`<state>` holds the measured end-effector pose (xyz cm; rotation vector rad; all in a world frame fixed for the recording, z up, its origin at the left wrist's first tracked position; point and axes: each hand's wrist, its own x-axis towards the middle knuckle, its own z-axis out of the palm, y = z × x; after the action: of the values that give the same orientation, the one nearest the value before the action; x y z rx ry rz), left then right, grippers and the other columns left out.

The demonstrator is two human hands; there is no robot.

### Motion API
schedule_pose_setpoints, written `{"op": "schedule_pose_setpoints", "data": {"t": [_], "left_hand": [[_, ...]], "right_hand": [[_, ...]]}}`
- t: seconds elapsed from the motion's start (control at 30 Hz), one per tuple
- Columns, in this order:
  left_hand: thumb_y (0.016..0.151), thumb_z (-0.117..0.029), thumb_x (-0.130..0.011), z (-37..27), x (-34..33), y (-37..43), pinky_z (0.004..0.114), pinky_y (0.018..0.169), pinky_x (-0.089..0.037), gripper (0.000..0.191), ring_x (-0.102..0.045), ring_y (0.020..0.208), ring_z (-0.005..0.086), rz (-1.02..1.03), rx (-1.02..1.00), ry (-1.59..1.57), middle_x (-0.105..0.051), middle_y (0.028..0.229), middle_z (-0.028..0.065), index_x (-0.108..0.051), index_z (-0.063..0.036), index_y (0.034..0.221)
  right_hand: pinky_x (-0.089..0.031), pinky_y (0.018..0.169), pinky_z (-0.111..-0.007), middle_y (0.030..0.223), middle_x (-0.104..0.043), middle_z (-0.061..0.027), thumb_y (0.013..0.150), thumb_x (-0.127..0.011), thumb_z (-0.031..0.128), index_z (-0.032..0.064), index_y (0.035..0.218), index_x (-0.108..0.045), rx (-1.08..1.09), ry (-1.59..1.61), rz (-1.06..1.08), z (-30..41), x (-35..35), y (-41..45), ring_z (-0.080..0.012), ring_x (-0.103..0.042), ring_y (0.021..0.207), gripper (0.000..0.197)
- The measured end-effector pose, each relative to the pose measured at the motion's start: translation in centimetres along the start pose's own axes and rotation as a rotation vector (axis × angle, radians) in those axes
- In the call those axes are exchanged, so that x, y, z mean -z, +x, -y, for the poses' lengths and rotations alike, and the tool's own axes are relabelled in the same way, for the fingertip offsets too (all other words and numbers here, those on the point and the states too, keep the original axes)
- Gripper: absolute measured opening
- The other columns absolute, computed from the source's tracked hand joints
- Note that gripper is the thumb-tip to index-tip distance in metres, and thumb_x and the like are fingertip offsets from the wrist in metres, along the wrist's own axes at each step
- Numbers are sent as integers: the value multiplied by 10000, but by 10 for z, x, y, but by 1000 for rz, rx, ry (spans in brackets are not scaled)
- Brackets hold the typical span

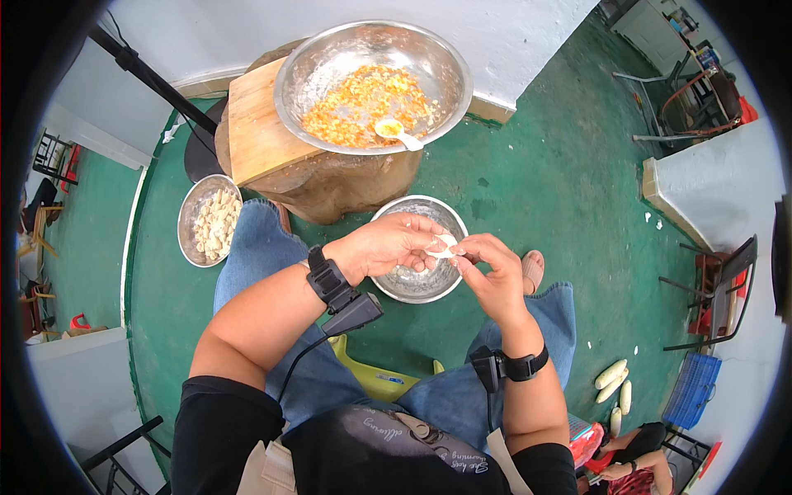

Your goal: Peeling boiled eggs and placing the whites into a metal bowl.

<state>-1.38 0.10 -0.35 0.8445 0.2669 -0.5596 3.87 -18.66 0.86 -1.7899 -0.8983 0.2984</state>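
Note:
My left hand (405, 244) and my right hand (489, 263) meet over a metal bowl (421, 288) with white powder on its inside. Between the fingers of both is a small flattened piece of pale dough (442, 246). A wide metal basin (455, 93) ahead holds a chopped orange and yellow mixture (356, 93), and a white spoon (396, 131) with some mixture on it rests at its near side. In a smaller metal bowl (189, 232) at the left lie many small floured dough pieces (216, 226).
The basin sits on a wooden board (263, 124) over a brown stump-like block (334, 185). A black pole (154, 80) slants at upper left. Long pale vegetables (611, 374), a blue crate (693, 390) and another person (643, 470) are at lower right; a chair (730, 291) stands above them.

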Motion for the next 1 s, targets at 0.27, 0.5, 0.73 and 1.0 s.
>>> {"op": "schedule_pose_setpoints", "data": {"t": [0.27, 0.5, 0.73, 1.0], "left_hand": [[787, -40, -542, 0, -9, -1, 187, 555, -421, 245, -510, 643, 51, -11, -177, 317, -576, 818, 15, -537, 1, 1028], [808, -24, -508, 11, -9, 1, 198, 579, -425, 281, -494, 688, 52, -90, -467, 840, -566, 805, 15, -515, -9, 1088], [839, -77, -490, 9, -7, 3, 211, 606, -445, 271, -514, 668, 86, -238, -222, 301, -565, 848, 37, -501, 28, 1089], [822, -77, -514, 8, -5, 3, 196, 594, -435, 214, -510, 669, 64, -137, -190, 348, -574, 844, 23, -545, 10, 1015]], "right_hand": [[-431, 635, -203, 839, -552, -28, 751, -586, -10, 25, 875, -518, -254, 209, -11, -13, -7, -5, -76, -536, 733, 146], [-422, 613, -192, 787, -514, -4, 727, -567, -27, 48, 921, -428, -327, 406, -87, -19, -17, -6, -57, -513, 693, 251], [-419, 631, -181, 801, -500, -2, 744, -562, -35, 49, 945, -435, -460, 634, -104, -18, -18, -3, -58, -494, 702, 252], [-401, 611, -160, 798, -504, -9, 739, -574, -36, 41, 943, -445, -461, 666, -96, -19, -21, -4, -48, -486, 695, 254]]}}
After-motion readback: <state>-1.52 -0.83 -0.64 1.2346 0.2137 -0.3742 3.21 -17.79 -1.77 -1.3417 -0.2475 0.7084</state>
